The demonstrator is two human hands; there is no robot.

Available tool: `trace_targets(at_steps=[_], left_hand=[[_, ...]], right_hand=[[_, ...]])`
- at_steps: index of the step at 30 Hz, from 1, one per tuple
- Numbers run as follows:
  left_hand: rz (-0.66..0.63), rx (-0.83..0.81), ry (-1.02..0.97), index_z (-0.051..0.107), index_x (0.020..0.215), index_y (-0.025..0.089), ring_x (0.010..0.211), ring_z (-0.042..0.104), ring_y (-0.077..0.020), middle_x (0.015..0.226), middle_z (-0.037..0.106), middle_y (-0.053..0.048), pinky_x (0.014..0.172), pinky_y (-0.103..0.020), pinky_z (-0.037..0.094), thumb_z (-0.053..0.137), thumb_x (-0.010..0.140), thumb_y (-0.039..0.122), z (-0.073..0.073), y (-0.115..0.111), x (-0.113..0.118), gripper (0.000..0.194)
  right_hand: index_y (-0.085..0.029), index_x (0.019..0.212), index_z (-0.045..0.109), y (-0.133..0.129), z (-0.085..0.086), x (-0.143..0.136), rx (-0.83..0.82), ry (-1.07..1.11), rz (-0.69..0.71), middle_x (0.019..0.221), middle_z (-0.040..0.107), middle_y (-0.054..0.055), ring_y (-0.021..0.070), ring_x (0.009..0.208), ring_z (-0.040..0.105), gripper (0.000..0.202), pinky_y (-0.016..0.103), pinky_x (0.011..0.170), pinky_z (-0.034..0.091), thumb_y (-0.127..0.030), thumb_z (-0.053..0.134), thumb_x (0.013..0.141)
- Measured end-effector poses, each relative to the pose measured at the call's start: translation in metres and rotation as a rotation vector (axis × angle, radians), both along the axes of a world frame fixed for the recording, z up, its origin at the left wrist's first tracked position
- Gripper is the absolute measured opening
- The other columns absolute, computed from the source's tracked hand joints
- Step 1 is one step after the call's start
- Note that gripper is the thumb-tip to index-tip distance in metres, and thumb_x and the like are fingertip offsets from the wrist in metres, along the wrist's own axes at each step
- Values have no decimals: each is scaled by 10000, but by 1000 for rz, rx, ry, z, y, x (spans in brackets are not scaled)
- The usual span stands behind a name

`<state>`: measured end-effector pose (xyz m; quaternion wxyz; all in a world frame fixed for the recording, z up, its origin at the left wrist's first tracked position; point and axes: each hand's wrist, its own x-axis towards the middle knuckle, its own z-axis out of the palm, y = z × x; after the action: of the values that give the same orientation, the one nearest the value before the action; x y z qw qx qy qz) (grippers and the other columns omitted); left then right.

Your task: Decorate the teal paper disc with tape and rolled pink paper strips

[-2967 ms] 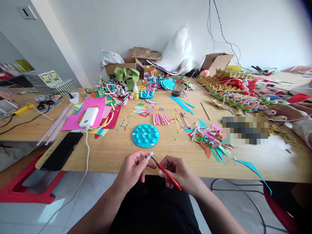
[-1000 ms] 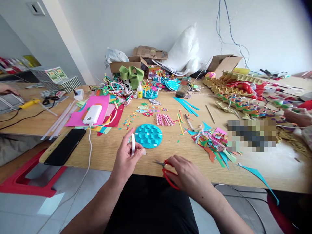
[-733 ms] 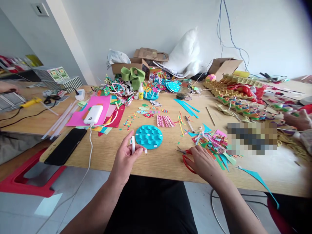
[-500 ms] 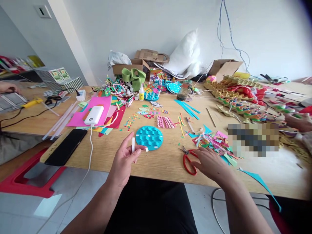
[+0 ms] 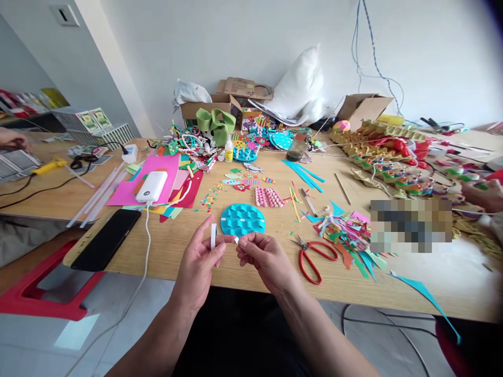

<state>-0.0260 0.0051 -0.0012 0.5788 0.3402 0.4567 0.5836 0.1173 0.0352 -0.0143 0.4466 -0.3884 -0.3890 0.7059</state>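
Note:
My left hand [image 5: 202, 262] holds a narrow white strip [image 5: 213, 236], likely tape, between its fingers, over the table's front part. My right hand [image 5: 267, 259] pinches a tiny white piece [image 5: 236, 240] at the tip of my left index finger. Just behind both hands lies a round blue disc [image 5: 242, 220] with raised wavy folds and small white pieces on it. Red-handled scissors [image 5: 310, 262] lie to the right of my right hand, touched by neither hand.
A black phone [image 5: 106, 239] and white power bank [image 5: 151, 186] lie left. Paper scraps [image 5: 346, 235] are heaped right. Pink beaded pieces [image 5: 268, 197], paper fish [image 5: 240, 187], a pen [image 5: 308, 202] and a glass jar [image 5: 297, 146] are behind. Other people's hands show at both edges.
My right hand has left the scissors and moved left to my left fingertip, where it pinches the small white piece. The scissors stay on the table. My left hand has barely moved.

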Motion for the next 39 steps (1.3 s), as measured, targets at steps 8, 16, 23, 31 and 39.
trace_targets(at_steps=[8,16,23,31,39], left_hand=[[43,73,269,301,1419,260,581,539,-91,988,711,-74,575,-224,419,629,804,300,-2,0,-6,698],[106,179,303,318,1419,291,807,678,-206,1271,572,-141,594,-268,525,595,835,349,-8,14,-24,649],[50,653,846,248,1438,366,1191,513,-276,1557,157,-104,872,-376,490,509,866,136,-31,23,-26,669],[-108,573,1474,544,1284,296,1102,483,-295,1489,324,-79,920,-498,416,428,762,-41,-49,26,-29,632],[-135,502,1576,604,1214,309,1046,479,-269,1474,349,-60,900,-473,436,488,764,-1,-58,21,-22,559]], right_hand=[[-156,689,557,9,7,0,178,-261,-38,600,530,-17,90,529,481,311,230,504,431,-444,663,738],[-167,736,539,39,17,29,236,-617,43,587,579,-12,102,504,556,292,220,473,459,-449,590,795],[-175,780,539,48,7,12,139,-909,302,483,577,-36,73,335,507,125,138,312,329,-284,512,836],[-169,753,576,50,1,-3,321,-1222,363,490,606,-13,74,349,519,179,161,398,349,-185,426,849],[-160,814,629,49,0,-8,415,-1415,385,631,670,20,79,446,561,200,182,518,368,-184,440,875]])
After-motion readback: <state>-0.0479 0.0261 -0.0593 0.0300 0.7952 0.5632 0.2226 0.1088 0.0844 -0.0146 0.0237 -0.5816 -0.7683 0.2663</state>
